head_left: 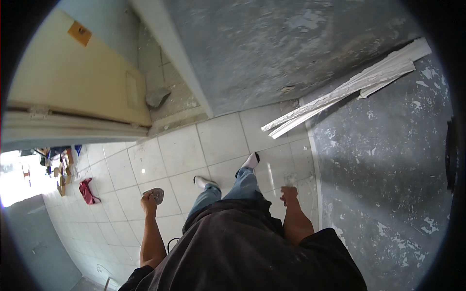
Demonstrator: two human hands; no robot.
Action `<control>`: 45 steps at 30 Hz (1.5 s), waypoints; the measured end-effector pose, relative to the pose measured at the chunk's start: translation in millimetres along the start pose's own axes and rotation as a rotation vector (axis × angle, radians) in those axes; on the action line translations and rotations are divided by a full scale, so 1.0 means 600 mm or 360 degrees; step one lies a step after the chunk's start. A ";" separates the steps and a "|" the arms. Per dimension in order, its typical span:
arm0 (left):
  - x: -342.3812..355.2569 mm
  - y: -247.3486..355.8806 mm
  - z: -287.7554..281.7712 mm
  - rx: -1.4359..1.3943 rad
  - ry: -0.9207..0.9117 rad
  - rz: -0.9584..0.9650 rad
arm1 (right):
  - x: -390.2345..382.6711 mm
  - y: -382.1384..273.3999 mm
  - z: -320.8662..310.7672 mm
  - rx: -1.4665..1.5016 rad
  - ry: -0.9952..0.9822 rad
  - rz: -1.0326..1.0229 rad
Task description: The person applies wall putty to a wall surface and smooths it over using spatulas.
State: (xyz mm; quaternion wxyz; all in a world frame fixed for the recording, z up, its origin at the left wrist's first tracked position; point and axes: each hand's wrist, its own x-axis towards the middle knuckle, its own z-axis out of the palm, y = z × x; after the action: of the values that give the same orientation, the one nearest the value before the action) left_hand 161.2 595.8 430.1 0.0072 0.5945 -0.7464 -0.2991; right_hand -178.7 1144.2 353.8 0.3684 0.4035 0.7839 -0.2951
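Note:
My left hand (148, 202) is closed on the edge of a grey-brown, flat, rounded object (157, 195), held out to my left over the tiled floor. Its exact kind is not clear. On the other side, my right hand (289, 195) hangs low beside my leg with its fingers loosely bent and apart. I make out nothing in it; a whitish patch (290, 180) shows just beyond its fingers, and I cannot tell whether it is on the floor. Between the hands, my feet stand on the white floor tiles (221, 140).
Long white strips (349, 89) lean across the corner at the right, by a peeling grey wall (383, 169). A cream door (73, 72) stands at the left, near a grey rubble chunk (158, 97) in the doorway. A red cloth (87, 191) lies on the floor.

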 end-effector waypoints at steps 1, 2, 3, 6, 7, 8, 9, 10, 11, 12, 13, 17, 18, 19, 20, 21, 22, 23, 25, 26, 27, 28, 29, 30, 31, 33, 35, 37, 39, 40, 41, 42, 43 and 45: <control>-0.001 -0.021 -0.010 -0.0118 -0.0026 0.0003 | -0.022 0.025 0.019 -0.0090 -0.0108 -0.0051; 0.000 -0.041 -0.024 -0.0128 -0.0019 -0.0022 | -0.040 0.043 0.035 -0.0182 -0.0219 -0.0105; 0.000 -0.063 -0.036 -0.0233 0.0004 -0.0057 | -0.051 0.035 0.049 -0.0221 -0.0232 -0.0139; -0.013 -0.142 -0.065 -0.0661 0.0070 -0.0176 | -0.096 -0.001 0.080 -0.0488 -0.0615 -0.0281; -0.019 -0.153 -0.069 -0.0747 0.0112 -0.0199 | -0.106 -0.020 0.087 -0.0575 -0.0532 -0.0381; -0.023 -0.160 -0.072 -0.0835 0.0160 -0.0220 | -0.118 -0.047 0.101 -0.0659 -0.0451 -0.0491; -0.029 -0.183 -0.086 -0.0954 0.0227 -0.0272 | -0.154 -0.086 0.129 -0.0807 -0.0394 -0.0563; -0.032 -0.202 -0.094 -0.1085 0.0286 -0.0312 | -0.185 -0.124 0.153 -0.0944 -0.0317 -0.0640; -0.030 -0.200 -0.103 -0.1003 0.0357 -0.0311 | -0.172 -0.145 0.173 -0.0974 -0.0263 -0.0738; -0.038 -0.201 -0.114 -0.1037 0.0427 -0.0366 | -0.183 -0.177 0.198 -0.1043 -0.0281 -0.0800; -0.038 -0.191 -0.128 -0.1169 0.0542 -0.0430 | -0.188 -0.201 0.218 -0.1058 -0.0220 -0.0907; -0.051 -0.201 -0.179 -0.1502 0.1055 -0.0595 | -0.217 -0.306 0.322 -0.1283 -0.0282 -0.1178; -0.053 -0.217 -0.184 -0.1624 0.1190 -0.0680 | -0.229 -0.330 0.353 -0.1342 -0.0307 -0.1235; -0.055 -0.234 -0.191 -0.1630 0.1258 -0.0708 | -0.246 -0.352 0.382 -0.1432 -0.0278 -0.1289; -0.057 -0.249 -0.198 -0.1722 0.1401 -0.0759 | -0.262 -0.372 0.418 -0.1471 -0.0311 -0.1334; -0.058 -0.263 -0.203 -0.1812 0.1541 -0.0801 | -0.272 -0.387 0.451 -0.1495 -0.0362 -0.1284; -0.058 -0.277 -0.209 -0.1816 0.1594 -0.0813 | -0.279 -0.403 0.478 -0.1514 -0.0404 -0.1229; -0.060 -0.291 -0.217 -0.1845 0.1665 -0.0795 | -0.279 -0.412 0.515 -0.1523 -0.0425 -0.1258; -0.073 -0.325 -0.226 -0.1862 0.1814 -0.0795 | -0.307 -0.429 0.596 -0.1657 -0.0483 -0.1289; -0.080 -0.342 -0.228 -0.1824 0.1817 -0.0831 | -0.325 -0.441 0.634 -0.1755 -0.0505 -0.1284; -0.077 -0.354 -0.234 -0.1795 0.1803 -0.0863 | -0.326 -0.445 0.669 -0.1621 -0.0587 -0.1391; -0.074 -0.352 -0.241 -0.1801 0.1852 -0.0885 | -0.337 -0.454 0.695 -0.1656 -0.0604 -0.1426; -0.074 -0.349 -0.248 -0.1665 0.1799 -0.0977 | -0.348 -0.455 0.725 -0.1685 -0.0625 -0.1420; -0.074 -0.344 -0.252 -0.1535 0.1757 -0.1076 | -0.366 -0.462 0.758 -0.1725 -0.0651 -0.1428; -0.066 -0.344 -0.254 -0.1550 0.1809 -0.1102 | -0.381 -0.469 0.786 -0.1762 -0.0665 -0.1471; -0.052 -0.347 -0.255 -0.1375 0.1896 -0.1368 | -0.405 -0.491 0.825 -0.1791 -0.0736 -0.1638; -0.070 -0.388 -0.229 -0.1253 0.1943 -0.1509 | -0.451 -0.513 0.852 -0.1902 -0.0779 -0.1616; -0.074 -0.431 -0.202 -0.1151 0.1952 -0.1609 | -0.487 -0.540 0.876 -0.1967 -0.0803 -0.1552; -0.068 -0.460 -0.178 -0.1190 0.1898 -0.1776 | -0.469 -0.572 0.894 -0.1909 -0.0759 -0.1515; -0.061 -0.472 -0.176 -0.1204 0.1885 -0.1779 | -0.468 -0.582 0.903 -0.1841 -0.0719 -0.1456; -0.051 -0.486 -0.176 -0.1341 0.1942 -0.1921 | -0.468 -0.593 0.906 -0.1855 -0.0630 -0.1419; -0.036 -0.501 -0.179 -0.1480 0.1990 -0.2060 | -0.467 -0.600 0.910 -0.1845 -0.0606 -0.1416; -0.027 -0.517 -0.183 -0.1773 0.2116 -0.1969 | -0.466 -0.605 0.908 -0.1776 -0.0569 -0.1328; -0.008 -0.577 -0.205 -0.1832 0.2110 -0.2093 | -0.476 -0.606 0.912 -0.1689 -0.0526 -0.1225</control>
State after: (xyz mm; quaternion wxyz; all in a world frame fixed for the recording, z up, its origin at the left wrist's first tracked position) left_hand 513.2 506.7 375.3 0.5227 0.8270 0.1200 -0.1690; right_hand -186.7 428.1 343.3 0.5003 -0.1905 0.8438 -0.0383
